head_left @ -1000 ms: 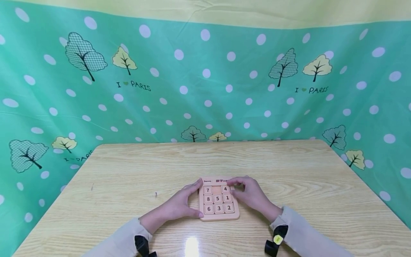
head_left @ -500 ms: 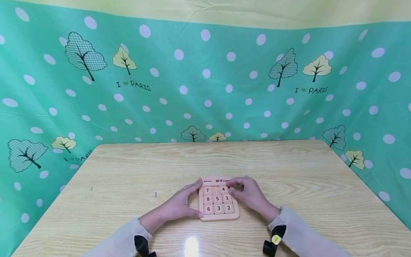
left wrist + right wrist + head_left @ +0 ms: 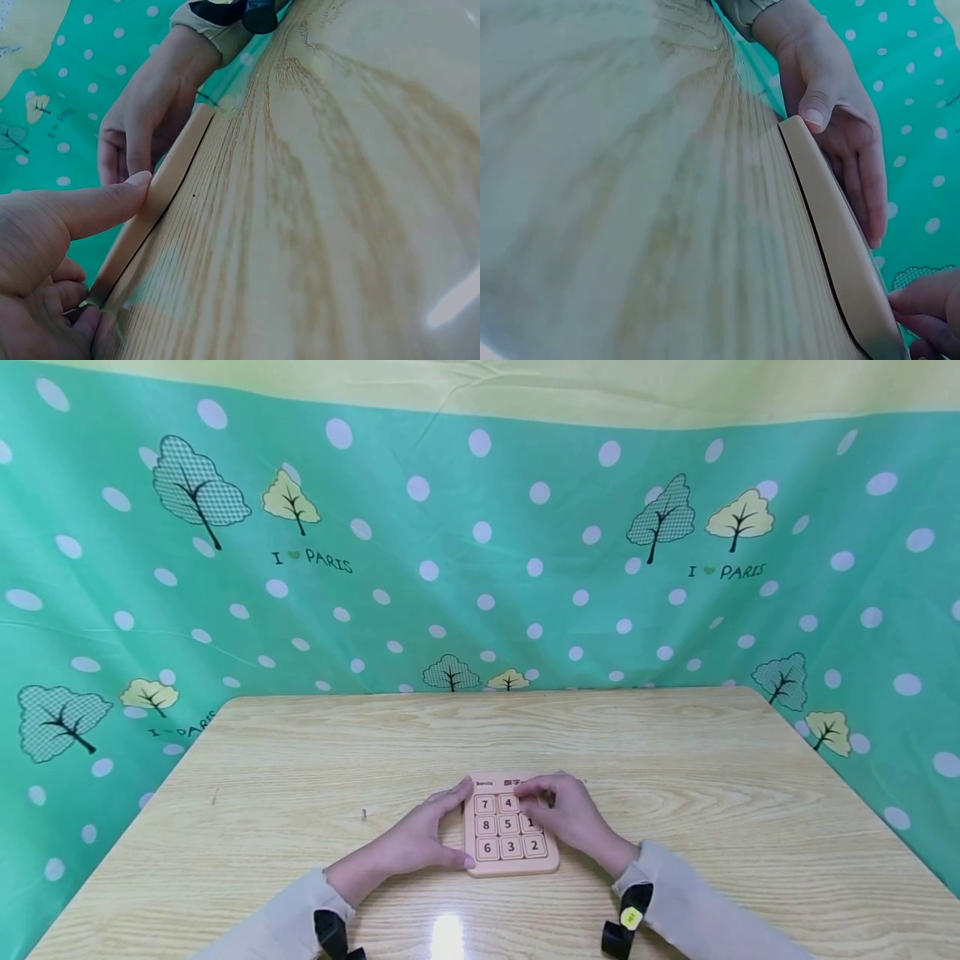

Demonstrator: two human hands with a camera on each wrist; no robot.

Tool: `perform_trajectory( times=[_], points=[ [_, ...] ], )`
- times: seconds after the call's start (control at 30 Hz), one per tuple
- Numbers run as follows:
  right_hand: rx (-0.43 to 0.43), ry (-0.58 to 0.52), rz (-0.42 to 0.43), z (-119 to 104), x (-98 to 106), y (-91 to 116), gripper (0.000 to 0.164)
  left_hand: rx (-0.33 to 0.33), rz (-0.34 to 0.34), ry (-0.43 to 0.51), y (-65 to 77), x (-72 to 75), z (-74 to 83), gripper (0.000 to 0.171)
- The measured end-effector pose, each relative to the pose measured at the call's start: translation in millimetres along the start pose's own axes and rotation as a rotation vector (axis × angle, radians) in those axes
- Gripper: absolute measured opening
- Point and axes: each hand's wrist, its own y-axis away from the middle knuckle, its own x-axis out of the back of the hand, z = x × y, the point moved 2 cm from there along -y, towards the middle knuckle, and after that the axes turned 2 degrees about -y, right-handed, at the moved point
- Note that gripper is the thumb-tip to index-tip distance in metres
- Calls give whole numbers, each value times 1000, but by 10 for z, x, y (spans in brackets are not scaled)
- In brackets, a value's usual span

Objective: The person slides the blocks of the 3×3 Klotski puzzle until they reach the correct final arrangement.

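A pale wooden number slide puzzle [image 3: 512,868] lies flat on the table in the head view. Its top row reads 7, 4 and a spot hidden under fingers; below are 8, 5, 1, then 6, 3, 2. My left hand [image 3: 420,839] holds the frame by its left side, thumb at the near corner and index finger at the far corner. Above the upper right of the puzzle, my right hand [image 3: 573,814] has thumb and index finger bent down at the right edge of the 4 tile [image 3: 507,803]. Both wrist views show the puzzle's side edge [image 3: 161,191] between the hands.
The wood-grain table [image 3: 337,735] stretches around the puzzle on all sides. Behind it hangs a green dotted curtain [image 3: 480,568] with printed trees. A glare spot [image 3: 448,935] shines near the front edge.
The 4 tile has slid left from the top right spot into the top middle gap, beside the 7. My right hand moved left with it; my left hand stayed put.
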Motion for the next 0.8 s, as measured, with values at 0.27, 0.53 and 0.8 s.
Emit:
perform_trajectory(
  times=[0.27,0.53,0.8],
  points=[
    [19,-11,-11,-7,-34,1,20,-3,-3,-2,0,3,5,103],
    [22,-33,-35,8,-3,24,20,3,1,-5,-5,-2,11,103],
    [-5,-49,-77,73,110,97,24,2,6,-4,-2,-5,-6,103]
  ],
)
